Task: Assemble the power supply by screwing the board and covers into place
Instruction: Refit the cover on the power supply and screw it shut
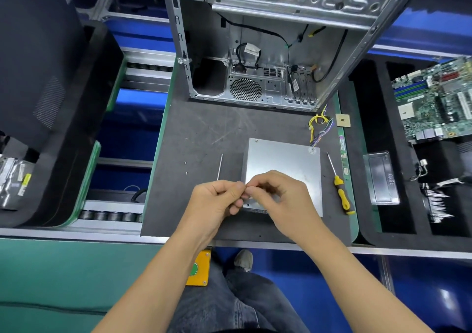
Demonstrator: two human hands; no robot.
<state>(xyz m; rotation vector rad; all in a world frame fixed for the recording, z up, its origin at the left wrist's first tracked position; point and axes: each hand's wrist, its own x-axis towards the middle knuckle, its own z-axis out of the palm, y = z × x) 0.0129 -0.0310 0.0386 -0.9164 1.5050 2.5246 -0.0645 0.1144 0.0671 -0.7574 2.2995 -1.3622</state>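
My left hand (217, 200) and right hand (278, 197) meet fingertip to fingertip, pinching something too small to make out, over the near left corner of the power supply (283, 164) on the dark mat (194, 133). A yellow-handled screwdriver (341, 189) lies by the mat's right edge, a thin metal rod (220, 166) just left of the supply. An open computer case (255, 51) stands at the far edge.

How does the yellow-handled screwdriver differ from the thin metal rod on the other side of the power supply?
The screwdriver has a yellow and black handle; the rod is bare metal with no handle showing. The screwdriver lies right of the power supply, the rod left of it. The screwdriver's shaft leans up-left, the rod stands nearly straight up the picture. Both lie untouched on the dark mat.
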